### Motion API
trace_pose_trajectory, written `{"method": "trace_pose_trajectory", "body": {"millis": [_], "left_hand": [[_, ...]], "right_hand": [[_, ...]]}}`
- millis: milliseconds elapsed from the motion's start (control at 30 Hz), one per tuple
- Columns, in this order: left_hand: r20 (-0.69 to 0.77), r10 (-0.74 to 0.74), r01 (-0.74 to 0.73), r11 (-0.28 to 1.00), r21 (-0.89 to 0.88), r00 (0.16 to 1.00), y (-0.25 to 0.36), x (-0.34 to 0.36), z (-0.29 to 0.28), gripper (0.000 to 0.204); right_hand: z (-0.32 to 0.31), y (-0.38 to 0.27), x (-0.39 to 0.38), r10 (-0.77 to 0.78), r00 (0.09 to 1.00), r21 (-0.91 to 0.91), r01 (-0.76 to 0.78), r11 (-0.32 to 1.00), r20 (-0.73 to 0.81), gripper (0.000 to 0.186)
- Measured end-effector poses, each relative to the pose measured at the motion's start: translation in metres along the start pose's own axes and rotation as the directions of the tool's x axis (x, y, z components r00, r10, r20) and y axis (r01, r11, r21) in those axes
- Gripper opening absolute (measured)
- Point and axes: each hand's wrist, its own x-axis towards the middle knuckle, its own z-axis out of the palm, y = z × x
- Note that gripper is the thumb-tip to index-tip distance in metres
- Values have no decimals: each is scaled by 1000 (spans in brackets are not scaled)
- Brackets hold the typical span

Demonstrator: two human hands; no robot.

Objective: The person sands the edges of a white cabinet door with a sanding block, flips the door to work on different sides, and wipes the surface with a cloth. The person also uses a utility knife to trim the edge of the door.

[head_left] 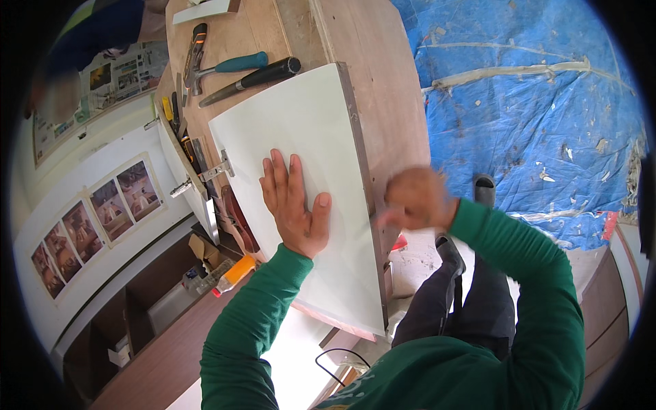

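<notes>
My left hand (pixel 294 205) lies flat with fingers apart on a white panel (pixel 301 109), which rests on a plywood worktop (pixel 379 82). The panel has a metal hinge (pixel 224 164) at its left edge and a drab side edge running along the right. Beside that right edge, my right hand (pixel 417 198) is smeared by motion, its fingers bent; whether it grips anything cannot be made out. Beyond the panel's top lie a black-handled file (pixel 263 78), a teal-handled hammer (pixel 239 63) and an orange-and-black tool (pixel 195 48).
Several more tools (pixel 171 109) line the worktop's left side. An orange bottle (pixel 236 273) stands by dark open cabinets (pixel 137 321). Printed photos (pixel 119 191) are on the left board. Another person (pixel 96 34) is at upper left. A crumpled blue tarp (pixel 519 123) covers the floor right, beyond my feet.
</notes>
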Motion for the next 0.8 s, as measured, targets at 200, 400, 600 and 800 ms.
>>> {"method": "trace_pose_trajectory", "body": {"millis": [200,400,600,800], "left_hand": [[-3,7,-7,1000,-9,1000,1,2,1,74],[-8,-1,1,1000,11,1000,-1,0,0,73],[-8,-23,24,1000,7,1000,-2,-2,-1,73],[-10,-20,21,1000,16,1000,-1,-1,-1,71]], "right_hand": [[-61,73,125,150,941,-213,-220,952,-304,40],[-102,58,173,585,753,98,-586,804,-301,44],[-78,27,147,433,893,238,-397,886,-122,32],[-73,37,160,518,854,364,-465,807,-58,27]]}}
